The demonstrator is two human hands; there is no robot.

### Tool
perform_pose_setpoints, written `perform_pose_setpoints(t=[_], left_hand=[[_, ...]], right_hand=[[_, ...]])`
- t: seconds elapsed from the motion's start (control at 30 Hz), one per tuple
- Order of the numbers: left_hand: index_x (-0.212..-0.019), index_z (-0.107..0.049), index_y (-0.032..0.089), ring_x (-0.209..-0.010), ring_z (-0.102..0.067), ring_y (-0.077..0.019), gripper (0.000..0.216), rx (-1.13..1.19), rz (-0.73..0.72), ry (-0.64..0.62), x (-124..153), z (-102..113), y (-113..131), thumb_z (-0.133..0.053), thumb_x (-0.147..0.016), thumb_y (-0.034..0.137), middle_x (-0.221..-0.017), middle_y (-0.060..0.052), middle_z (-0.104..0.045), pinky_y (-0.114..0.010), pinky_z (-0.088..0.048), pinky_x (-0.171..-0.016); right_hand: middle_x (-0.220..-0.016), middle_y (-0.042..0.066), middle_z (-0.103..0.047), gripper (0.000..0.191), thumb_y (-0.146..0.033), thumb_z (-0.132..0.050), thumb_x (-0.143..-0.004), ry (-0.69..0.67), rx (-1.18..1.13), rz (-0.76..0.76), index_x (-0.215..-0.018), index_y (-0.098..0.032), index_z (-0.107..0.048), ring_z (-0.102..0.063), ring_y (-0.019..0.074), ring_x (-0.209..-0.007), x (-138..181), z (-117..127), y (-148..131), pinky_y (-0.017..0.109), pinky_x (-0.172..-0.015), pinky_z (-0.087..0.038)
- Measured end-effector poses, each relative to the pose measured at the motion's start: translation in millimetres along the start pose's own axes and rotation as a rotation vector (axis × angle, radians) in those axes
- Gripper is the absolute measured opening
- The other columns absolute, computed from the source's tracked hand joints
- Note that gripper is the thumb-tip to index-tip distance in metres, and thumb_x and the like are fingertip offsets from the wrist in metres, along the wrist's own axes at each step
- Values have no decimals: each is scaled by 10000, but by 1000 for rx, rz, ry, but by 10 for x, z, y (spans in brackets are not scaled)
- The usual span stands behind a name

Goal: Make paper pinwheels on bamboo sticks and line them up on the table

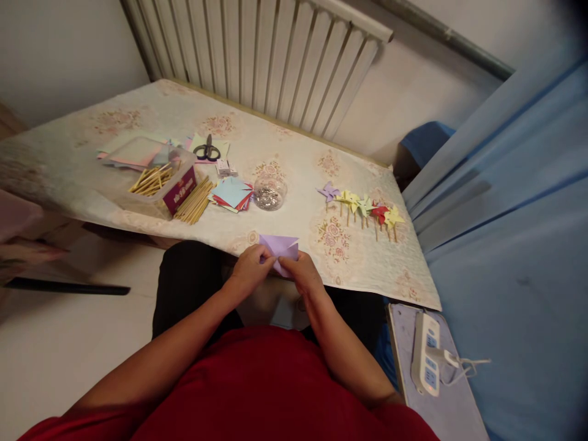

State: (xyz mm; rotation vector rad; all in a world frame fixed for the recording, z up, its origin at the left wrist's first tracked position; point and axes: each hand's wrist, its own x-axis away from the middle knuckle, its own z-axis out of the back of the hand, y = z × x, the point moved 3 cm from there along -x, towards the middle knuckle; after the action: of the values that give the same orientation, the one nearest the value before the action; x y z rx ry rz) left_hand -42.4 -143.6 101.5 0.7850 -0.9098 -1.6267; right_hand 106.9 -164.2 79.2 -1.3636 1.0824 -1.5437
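Observation:
A purple paper square, with a slit running in from its upper right corner, is held at the table's front edge. My left hand pinches its left side, and my right hand pinches the lower right side. Both thumbs meet close together near the paper's middle. Beyond the hands sits a clear round container with small shiny pieces in it. To its left lies a stack of coloured paper squares. Finished paper pinwheels on sticks lie in a row to the right.
A plastic box of sticks stands at the left, with loose wooden sticks beside it. Black-handled scissors and small boxes lie behind. A power strip rests on a side stand by the blue curtain.

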Motion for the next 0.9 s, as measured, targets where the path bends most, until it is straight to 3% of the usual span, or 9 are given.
perform_pose_setpoints(t=[0.1, 0.2, 0.3, 0.37, 0.5, 0.63, 0.9], left_hand=[[-619, -502, 208, -718, -529, -174, 161, 30, 23, 15, 6, -25, -15, -592, -751, 216, -683, 1, -558, -317, -422, -726], [-750, -548, 200, -755, -554, -177, 138, 162, 140, 129, 40, -59, -60, -666, -693, 242, -789, -10, -593, -321, -439, -737], [-977, -542, 186, -800, -584, -172, 457, 458, 298, 244, 92, -109, -119, -767, -588, 272, -962, -39, -623, -302, -454, -723], [-1002, -549, 169, -769, -583, -156, 502, 659, 368, 181, 108, -164, -137, -779, -574, 297, -945, -40, -635, -278, -444, -694], [-808, -603, 149, -593, -493, -103, 327, 864, 437, -14, 105, -229, -115, -766, -579, 316, -691, 17, -594, -235, -376, -590], [-755, -615, 151, -564, -480, -88, 298, 956, 482, 10, 90, -216, -94, -770, -536, 279, -628, 38, -573, -216, -362, -569], [-811, -648, 138, -593, -540, -123, 294, 837, 432, 74, 87, -136, -64, -713, -536, 216, -644, 26, -631, -240, -416, -591]], right_hand=[[-666, 6, -648, 208, -334, -654, -658, 46, 44, 8, -771, -162, -683, -559, 158, -621, 1, -9, -2, 271, -607, -437], [-642, 4, -628, 185, -337, -629, -665, 94, 62, 33, -738, -170, -661, -534, 151, -593, 4, -21, -5, 262, -574, -415], [-647, 2, -628, 181, -350, -634, -666, 122, 29, 60, -726, -180, -652, -532, 151, -599, 3, -36, 4, 262, -583, -420], [-647, -2, -625, 179, -354, -643, -663, 131, 2, 63, -721, -184, -649, -528, 148, -597, -1, -49, 18, 262, -587, -420], [-632, -11, -611, 190, -369, -660, -655, 145, -18, 40, -713, -190, -640, -512, 142, -582, -1, -78, 45, 260, -576, -408], [-644, -13, -619, 200, -374, -664, -644, 147, -67, 35, -720, -193, -633, -520, 143, -596, 17, -101, 50, 264, -596, -417], [-676, 0, -644, 227, -384, -674, -641, 121, -46, 14, -752, -188, -641, -539, 152, -627, 34, -102, 58, 267, -616, -431]])
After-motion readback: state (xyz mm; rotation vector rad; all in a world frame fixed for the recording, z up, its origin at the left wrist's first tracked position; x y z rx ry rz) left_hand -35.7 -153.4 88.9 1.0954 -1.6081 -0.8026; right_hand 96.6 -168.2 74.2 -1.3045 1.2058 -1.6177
